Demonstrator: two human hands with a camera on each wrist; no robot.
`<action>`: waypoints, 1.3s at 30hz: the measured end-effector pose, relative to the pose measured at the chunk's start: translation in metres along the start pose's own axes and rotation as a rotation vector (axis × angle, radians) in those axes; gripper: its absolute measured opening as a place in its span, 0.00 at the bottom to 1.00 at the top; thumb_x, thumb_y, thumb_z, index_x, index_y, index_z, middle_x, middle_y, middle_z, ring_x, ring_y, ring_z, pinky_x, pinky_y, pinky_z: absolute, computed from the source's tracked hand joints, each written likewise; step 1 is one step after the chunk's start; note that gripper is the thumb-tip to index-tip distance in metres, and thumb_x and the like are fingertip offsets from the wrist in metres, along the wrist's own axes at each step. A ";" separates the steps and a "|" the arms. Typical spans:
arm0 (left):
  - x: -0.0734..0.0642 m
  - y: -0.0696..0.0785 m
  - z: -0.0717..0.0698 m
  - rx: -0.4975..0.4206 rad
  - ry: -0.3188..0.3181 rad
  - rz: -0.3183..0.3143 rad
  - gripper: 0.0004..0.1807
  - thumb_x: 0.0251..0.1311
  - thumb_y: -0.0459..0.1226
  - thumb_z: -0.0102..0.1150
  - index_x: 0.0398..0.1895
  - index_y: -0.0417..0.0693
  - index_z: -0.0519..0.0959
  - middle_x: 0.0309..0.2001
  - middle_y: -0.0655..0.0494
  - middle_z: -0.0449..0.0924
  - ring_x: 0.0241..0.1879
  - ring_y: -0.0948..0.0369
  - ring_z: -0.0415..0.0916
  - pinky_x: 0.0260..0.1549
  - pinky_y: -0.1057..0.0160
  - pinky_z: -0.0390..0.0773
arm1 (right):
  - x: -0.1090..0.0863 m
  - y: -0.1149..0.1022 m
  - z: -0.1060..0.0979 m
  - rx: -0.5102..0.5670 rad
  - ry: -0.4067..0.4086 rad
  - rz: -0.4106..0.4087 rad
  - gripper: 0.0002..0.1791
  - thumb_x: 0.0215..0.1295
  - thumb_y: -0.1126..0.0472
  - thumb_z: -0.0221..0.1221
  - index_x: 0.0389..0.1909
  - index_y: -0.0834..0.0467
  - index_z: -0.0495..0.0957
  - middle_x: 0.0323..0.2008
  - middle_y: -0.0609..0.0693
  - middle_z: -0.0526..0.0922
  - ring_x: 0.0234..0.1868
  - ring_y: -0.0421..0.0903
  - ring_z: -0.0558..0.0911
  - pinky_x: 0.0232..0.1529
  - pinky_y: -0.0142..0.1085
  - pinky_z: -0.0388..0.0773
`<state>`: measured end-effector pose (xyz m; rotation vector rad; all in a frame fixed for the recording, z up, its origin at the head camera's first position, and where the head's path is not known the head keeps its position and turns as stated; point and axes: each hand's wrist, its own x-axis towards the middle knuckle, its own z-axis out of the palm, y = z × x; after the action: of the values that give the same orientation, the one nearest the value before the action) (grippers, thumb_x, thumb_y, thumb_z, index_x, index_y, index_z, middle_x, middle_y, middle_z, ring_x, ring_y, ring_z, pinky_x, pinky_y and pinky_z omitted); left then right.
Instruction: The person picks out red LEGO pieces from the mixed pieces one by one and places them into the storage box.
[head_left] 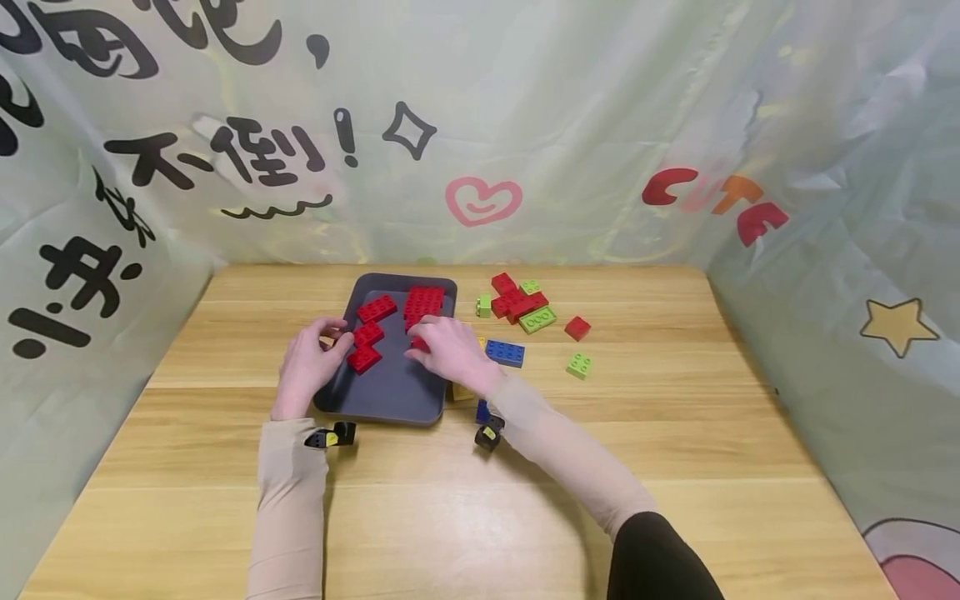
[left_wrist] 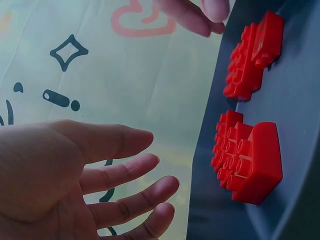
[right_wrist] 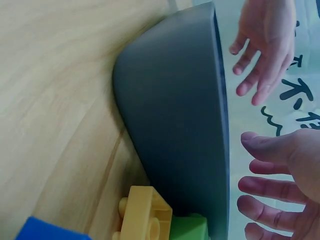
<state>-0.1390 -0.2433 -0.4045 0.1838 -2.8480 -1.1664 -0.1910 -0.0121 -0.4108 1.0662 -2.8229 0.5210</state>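
A dark grey tray [head_left: 390, 402] holds red building bricks: a stepped group [head_left: 368, 334] on its left and a larger block [head_left: 423, 303] at the back right. My left hand [head_left: 313, 362] hovers at the tray's left side, beside the stepped group. The left wrist view shows its fingers [left_wrist: 135, 167] spread, with nothing between them. Over the right side is my right hand [head_left: 450, 346], partly hiding a red brick [head_left: 418, 342]. Its fingers [right_wrist: 265, 186] are apart and hold nothing in the right wrist view.
Right of the tray lie a blue brick [head_left: 505, 353], a yellow brick [head_left: 462, 392] and another blue brick [head_left: 482, 411], partly covered by the right arm. Farther back is a pile of red bricks [head_left: 516, 302] with green ones [head_left: 537, 320]. Loose red [head_left: 577, 327] and green [head_left: 578, 365] bricks sit farther right.
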 end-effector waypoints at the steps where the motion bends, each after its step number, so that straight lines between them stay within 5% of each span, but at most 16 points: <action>1: 0.000 0.000 0.000 0.001 0.000 -0.002 0.22 0.71 0.45 0.54 0.63 0.44 0.75 0.55 0.40 0.80 0.46 0.48 0.76 0.36 0.61 0.69 | -0.001 0.001 -0.001 0.010 0.007 -0.002 0.19 0.65 0.50 0.66 0.53 0.56 0.85 0.50 0.51 0.87 0.45 0.48 0.87 0.42 0.40 0.84; 13: 0.001 0.002 0.003 0.011 0.000 -0.011 0.21 0.71 0.45 0.54 0.62 0.45 0.75 0.55 0.41 0.79 0.45 0.49 0.75 0.35 0.61 0.69 | -0.027 0.018 -0.017 0.182 0.091 0.098 0.18 0.65 0.52 0.67 0.52 0.57 0.85 0.49 0.51 0.88 0.42 0.48 0.87 0.38 0.37 0.82; 25: 0.000 0.006 0.003 0.009 -0.004 -0.002 0.21 0.70 0.43 0.55 0.62 0.43 0.75 0.54 0.40 0.79 0.44 0.49 0.74 0.35 0.61 0.69 | -0.066 0.054 -0.029 0.359 0.265 0.194 0.16 0.65 0.56 0.67 0.50 0.58 0.86 0.48 0.53 0.88 0.35 0.46 0.85 0.32 0.34 0.77; 32: 0.000 0.010 0.005 0.015 -0.008 0.027 0.21 0.70 0.42 0.56 0.61 0.41 0.75 0.53 0.38 0.80 0.45 0.47 0.75 0.38 0.60 0.71 | -0.089 0.088 -0.036 0.610 0.384 0.321 0.14 0.66 0.62 0.65 0.49 0.65 0.85 0.46 0.62 0.88 0.41 0.55 0.85 0.41 0.37 0.81; 39: 0.000 0.021 0.013 0.042 -0.011 0.082 0.22 0.69 0.42 0.56 0.61 0.40 0.74 0.53 0.38 0.81 0.50 0.45 0.78 0.50 0.47 0.77 | -0.119 0.128 -0.039 0.984 0.640 0.450 0.15 0.68 0.64 0.63 0.50 0.70 0.82 0.38 0.50 0.90 0.33 0.38 0.84 0.37 0.31 0.83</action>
<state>-0.1421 -0.2191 -0.3987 0.0621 -2.8612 -1.0961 -0.1870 0.1653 -0.4339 0.1608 -2.1370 1.9790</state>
